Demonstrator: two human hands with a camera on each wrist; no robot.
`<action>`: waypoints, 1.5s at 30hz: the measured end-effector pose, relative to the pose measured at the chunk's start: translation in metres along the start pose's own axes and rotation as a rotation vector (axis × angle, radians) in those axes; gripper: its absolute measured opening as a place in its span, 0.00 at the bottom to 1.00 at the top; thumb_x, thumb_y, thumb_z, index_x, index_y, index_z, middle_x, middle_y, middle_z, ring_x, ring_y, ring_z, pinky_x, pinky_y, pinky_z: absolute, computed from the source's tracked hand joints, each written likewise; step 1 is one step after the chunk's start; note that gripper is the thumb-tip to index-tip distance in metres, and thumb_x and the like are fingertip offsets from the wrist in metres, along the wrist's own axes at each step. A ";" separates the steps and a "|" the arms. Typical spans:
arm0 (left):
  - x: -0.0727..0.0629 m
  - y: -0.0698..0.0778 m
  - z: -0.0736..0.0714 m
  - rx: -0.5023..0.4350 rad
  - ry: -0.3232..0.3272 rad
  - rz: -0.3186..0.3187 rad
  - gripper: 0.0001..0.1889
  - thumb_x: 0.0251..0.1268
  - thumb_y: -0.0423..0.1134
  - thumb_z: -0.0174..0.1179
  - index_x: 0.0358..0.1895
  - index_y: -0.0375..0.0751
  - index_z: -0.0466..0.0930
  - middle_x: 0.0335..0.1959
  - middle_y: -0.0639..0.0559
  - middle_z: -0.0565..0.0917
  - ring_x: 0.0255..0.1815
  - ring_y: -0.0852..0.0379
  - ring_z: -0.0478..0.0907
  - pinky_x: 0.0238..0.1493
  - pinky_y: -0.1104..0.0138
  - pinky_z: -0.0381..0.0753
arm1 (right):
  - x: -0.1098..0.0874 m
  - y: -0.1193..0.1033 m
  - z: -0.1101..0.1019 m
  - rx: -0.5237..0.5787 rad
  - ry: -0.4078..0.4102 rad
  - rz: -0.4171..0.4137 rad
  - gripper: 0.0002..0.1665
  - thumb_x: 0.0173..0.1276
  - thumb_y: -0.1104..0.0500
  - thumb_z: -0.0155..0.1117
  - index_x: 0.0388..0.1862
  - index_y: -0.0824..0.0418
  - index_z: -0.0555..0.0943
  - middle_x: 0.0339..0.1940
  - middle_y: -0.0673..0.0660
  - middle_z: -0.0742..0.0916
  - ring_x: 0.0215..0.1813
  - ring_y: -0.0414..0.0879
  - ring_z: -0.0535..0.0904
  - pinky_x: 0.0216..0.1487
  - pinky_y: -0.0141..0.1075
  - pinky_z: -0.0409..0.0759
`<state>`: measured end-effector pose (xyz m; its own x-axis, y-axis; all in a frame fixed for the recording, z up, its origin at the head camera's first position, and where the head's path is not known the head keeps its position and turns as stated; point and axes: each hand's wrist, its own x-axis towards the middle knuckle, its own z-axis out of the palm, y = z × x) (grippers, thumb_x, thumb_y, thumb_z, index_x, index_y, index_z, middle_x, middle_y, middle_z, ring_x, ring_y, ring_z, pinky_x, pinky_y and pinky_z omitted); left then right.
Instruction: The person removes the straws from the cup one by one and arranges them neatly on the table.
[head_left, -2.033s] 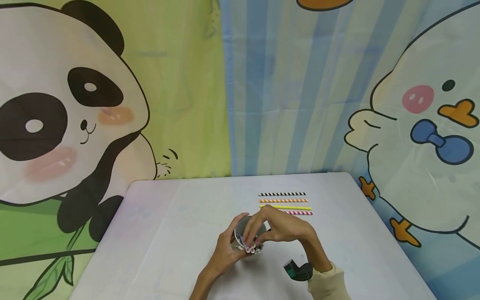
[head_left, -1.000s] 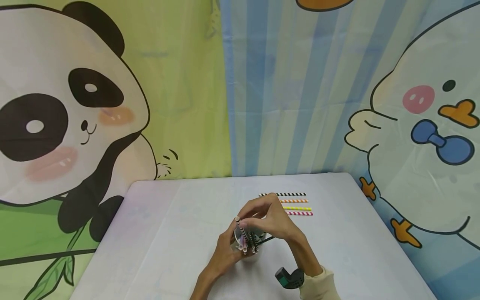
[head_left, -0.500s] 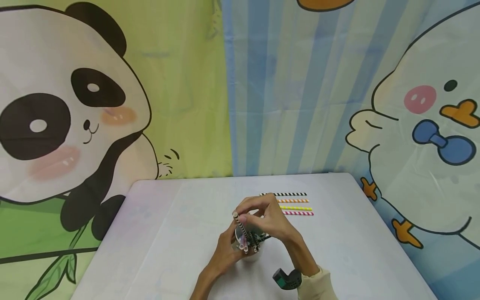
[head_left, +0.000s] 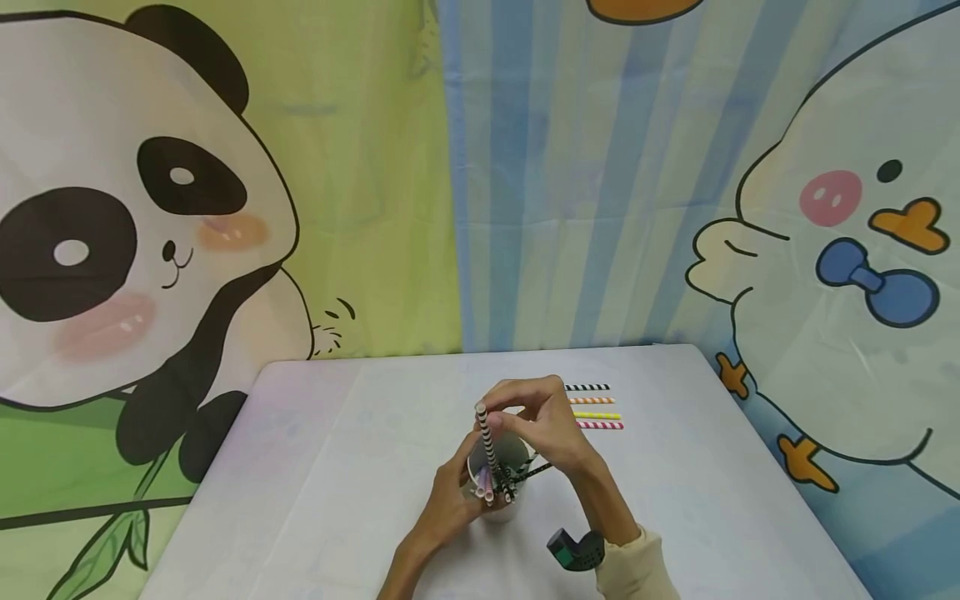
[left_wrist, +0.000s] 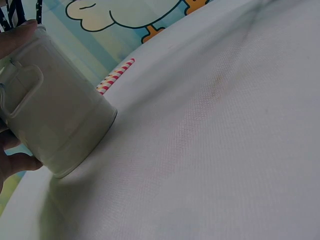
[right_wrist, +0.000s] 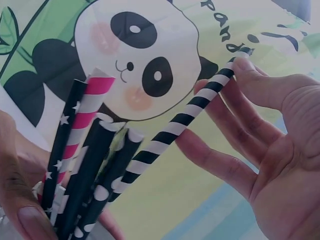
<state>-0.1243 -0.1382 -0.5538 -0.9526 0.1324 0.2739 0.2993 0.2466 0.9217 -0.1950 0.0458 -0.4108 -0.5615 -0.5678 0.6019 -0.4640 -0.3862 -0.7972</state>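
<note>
The left hand (head_left: 448, 493) curls round the cup (left_wrist: 67, 117), thumb near the rim, presumably to steady it; whether the base touches the table (head_left: 337, 475) is hard to tell. The right hand (head_left: 551, 427) pinches a black-and-white striped straw (right_wrist: 185, 117) near its upper end, the lower end among the bunched straws (right_wrist: 90, 107) at the cup's mouth. Four patterned straws (head_left: 596, 415) lie parallel beyond, probably spaced to keep them distinct. The right forearm slants in from the near right, hand arched above the cup
</note>
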 end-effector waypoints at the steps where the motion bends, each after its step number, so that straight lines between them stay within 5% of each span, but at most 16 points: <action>1: 0.000 0.000 0.000 -0.005 -0.003 0.006 0.51 0.59 0.44 0.81 0.85 0.70 0.62 0.81 0.49 0.76 0.79 0.37 0.74 0.73 0.34 0.78 | 0.001 0.000 0.000 0.012 0.006 -0.010 0.05 0.72 0.73 0.71 0.44 0.75 0.89 0.44 0.50 0.94 0.45 0.42 0.91 0.39 0.41 0.94; 10: 0.001 0.000 0.000 0.009 -0.010 -0.005 0.50 0.58 0.43 0.81 0.83 0.70 0.64 0.75 0.59 0.81 0.75 0.49 0.79 0.74 0.39 0.79 | 0.003 -0.002 -0.007 0.089 0.048 -0.086 0.09 0.72 0.75 0.69 0.48 0.71 0.90 0.44 0.55 0.94 0.45 0.45 0.93 0.40 0.48 0.94; 19: -0.001 0.000 0.000 -0.016 0.000 -0.016 0.53 0.53 0.39 0.83 0.83 0.70 0.66 0.74 0.63 0.81 0.75 0.55 0.79 0.75 0.50 0.78 | 0.002 -0.003 -0.014 0.046 0.134 -0.141 0.11 0.72 0.71 0.72 0.49 0.61 0.92 0.42 0.53 0.94 0.42 0.44 0.93 0.39 0.41 0.94; 33: -0.002 0.001 0.002 -0.053 -0.017 0.010 0.52 0.55 0.38 0.83 0.84 0.64 0.65 0.76 0.58 0.80 0.75 0.46 0.79 0.77 0.47 0.78 | 0.001 -0.004 -0.022 0.006 0.192 -0.235 0.12 0.73 0.73 0.70 0.48 0.61 0.92 0.41 0.52 0.94 0.43 0.47 0.93 0.46 0.39 0.93; 45: 0.001 0.002 0.001 -0.067 -0.019 0.007 0.53 0.54 0.36 0.82 0.84 0.63 0.65 0.73 0.57 0.81 0.74 0.47 0.80 0.78 0.43 0.77 | 0.000 -0.007 -0.033 0.014 0.279 -0.309 0.11 0.74 0.75 0.67 0.49 0.66 0.91 0.41 0.56 0.95 0.42 0.49 0.94 0.39 0.43 0.94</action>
<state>-0.1243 -0.1369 -0.5520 -0.9491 0.1523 0.2756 0.3010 0.1808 0.9363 -0.2140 0.0721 -0.4034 -0.5624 -0.2062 0.8007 -0.6310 -0.5187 -0.5769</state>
